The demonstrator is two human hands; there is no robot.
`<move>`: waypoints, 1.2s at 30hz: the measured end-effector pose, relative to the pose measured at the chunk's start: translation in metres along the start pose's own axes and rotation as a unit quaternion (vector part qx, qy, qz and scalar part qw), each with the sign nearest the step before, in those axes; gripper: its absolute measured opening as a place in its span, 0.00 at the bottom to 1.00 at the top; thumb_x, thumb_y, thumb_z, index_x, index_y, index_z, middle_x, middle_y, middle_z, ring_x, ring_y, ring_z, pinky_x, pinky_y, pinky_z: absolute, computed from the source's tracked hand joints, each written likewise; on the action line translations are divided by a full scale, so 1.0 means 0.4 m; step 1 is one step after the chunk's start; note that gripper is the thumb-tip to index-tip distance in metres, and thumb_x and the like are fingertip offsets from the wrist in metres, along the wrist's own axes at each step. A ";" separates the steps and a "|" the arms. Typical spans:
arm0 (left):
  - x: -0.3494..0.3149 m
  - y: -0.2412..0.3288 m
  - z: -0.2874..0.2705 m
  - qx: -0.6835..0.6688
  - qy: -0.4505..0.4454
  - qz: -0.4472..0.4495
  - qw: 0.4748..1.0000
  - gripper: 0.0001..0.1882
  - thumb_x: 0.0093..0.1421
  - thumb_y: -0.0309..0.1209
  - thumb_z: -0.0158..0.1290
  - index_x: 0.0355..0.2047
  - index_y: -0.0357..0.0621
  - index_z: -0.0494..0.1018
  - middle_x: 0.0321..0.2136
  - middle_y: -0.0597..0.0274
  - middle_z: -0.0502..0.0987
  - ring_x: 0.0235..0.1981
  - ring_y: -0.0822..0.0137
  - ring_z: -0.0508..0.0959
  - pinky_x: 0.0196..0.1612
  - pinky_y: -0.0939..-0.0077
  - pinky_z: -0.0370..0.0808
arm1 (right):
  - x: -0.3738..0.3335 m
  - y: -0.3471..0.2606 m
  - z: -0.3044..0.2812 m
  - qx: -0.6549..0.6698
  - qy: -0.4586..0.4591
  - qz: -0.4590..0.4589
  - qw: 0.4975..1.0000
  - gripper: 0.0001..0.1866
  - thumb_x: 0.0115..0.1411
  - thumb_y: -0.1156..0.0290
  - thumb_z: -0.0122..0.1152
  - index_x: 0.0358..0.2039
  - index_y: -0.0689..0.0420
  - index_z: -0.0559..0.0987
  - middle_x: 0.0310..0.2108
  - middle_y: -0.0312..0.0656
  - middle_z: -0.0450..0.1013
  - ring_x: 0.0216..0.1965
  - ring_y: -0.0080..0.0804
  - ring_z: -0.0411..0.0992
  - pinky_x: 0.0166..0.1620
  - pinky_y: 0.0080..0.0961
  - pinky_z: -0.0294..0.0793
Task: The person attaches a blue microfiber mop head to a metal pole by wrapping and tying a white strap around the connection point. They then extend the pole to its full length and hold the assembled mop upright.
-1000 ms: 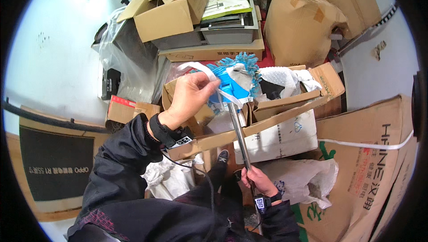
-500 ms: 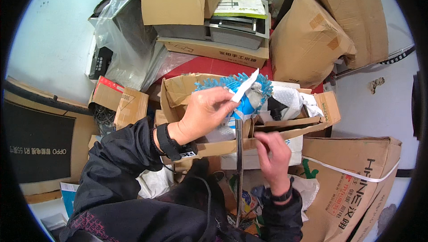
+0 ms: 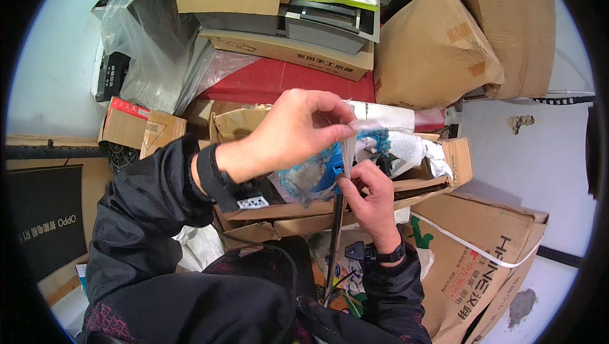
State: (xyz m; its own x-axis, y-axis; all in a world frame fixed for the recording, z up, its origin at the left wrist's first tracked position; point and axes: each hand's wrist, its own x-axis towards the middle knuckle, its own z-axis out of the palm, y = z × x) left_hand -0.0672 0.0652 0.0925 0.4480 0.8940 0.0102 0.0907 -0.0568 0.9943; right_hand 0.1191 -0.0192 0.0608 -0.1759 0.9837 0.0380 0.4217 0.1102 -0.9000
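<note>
A chenille mop head (image 3: 309,176), blue and pale, rests over an open cardboard box, partly hidden by my hands. Its dark metal pole (image 3: 335,236) runs down toward my lap. My left hand (image 3: 295,129) pinches the upper end of a thin whitish plastic strip (image 3: 347,154) above the mop head. Lower down, my right hand (image 3: 373,195) closes thumb and finger on the strip's other end, close beside the blue joint (image 3: 335,168) where pole and head meet. Whether the strip is wound around that joint cannot be made out.
Bubble wrap (image 3: 406,149) lies in the open cardboard box (image 3: 298,225) under the mop head. A large strapped carton (image 3: 476,255) stands at right, a flat carton (image 3: 44,217) at left. Boxes and a brown parcel (image 3: 438,52) are piled behind, near a red surface (image 3: 279,84).
My right hand has risen and taken hold of the strip's lower end. The strip now hangs between both hands. The mop head has turned and sits lower, and the view has shifted.
</note>
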 end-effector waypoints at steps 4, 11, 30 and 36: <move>0.071 0.006 -0.073 0.417 0.027 0.125 0.900 0.31 0.47 0.23 0.58 0.54 0.45 0.65 0.48 0.49 0.71 0.46 0.52 0.73 0.48 0.64 0.71 | 0.002 0.007 -0.003 0.005 -0.007 0.015 1.000 0.07 0.52 0.76 0.61 0.23 0.62 0.71 0.20 0.36 0.60 0.19 0.19 0.58 0.23 0.17 0.57; -0.028 0.032 -0.081 0.548 0.180 0.225 0.785 0.09 0.48 0.25 0.59 0.32 0.46 0.77 0.19 0.66 0.73 0.24 0.66 0.73 0.45 0.64 0.66 | -0.004 0.030 -0.002 0.123 0.000 0.059 0.991 0.07 0.53 0.75 0.61 0.26 0.63 0.73 0.21 0.33 0.61 0.21 0.17 0.59 0.24 0.15 0.57; -0.144 -0.014 0.127 0.373 0.172 0.079 0.908 0.06 0.45 0.27 0.58 0.26 0.46 0.77 0.20 0.65 0.74 0.27 0.61 0.72 0.30 0.69 0.68 | 0.025 -0.006 -0.027 0.159 0.014 0.022 0.987 0.06 0.56 0.75 0.60 0.33 0.64 0.78 0.23 0.35 0.69 0.24 0.16 0.65 0.27 0.14 0.64; -0.134 -0.005 0.117 0.090 0.133 -0.102 0.982 0.06 0.53 0.29 0.56 0.30 0.40 0.77 0.18 0.59 0.75 0.20 0.74 0.72 0.25 0.79 0.68 | 0.055 -0.041 -0.085 0.031 0.041 -0.038 0.998 0.05 0.55 0.75 0.60 0.31 0.63 0.78 0.25 0.40 0.73 0.23 0.23 0.69 0.28 0.17 0.67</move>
State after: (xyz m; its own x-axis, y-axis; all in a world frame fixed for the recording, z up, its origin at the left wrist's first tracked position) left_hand -0.0498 -0.0036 0.0851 0.1584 0.9779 -0.1366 0.3207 0.0798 0.9438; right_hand 0.1387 0.0056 0.0912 -0.1304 0.9814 0.1412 0.3532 0.1790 -0.9183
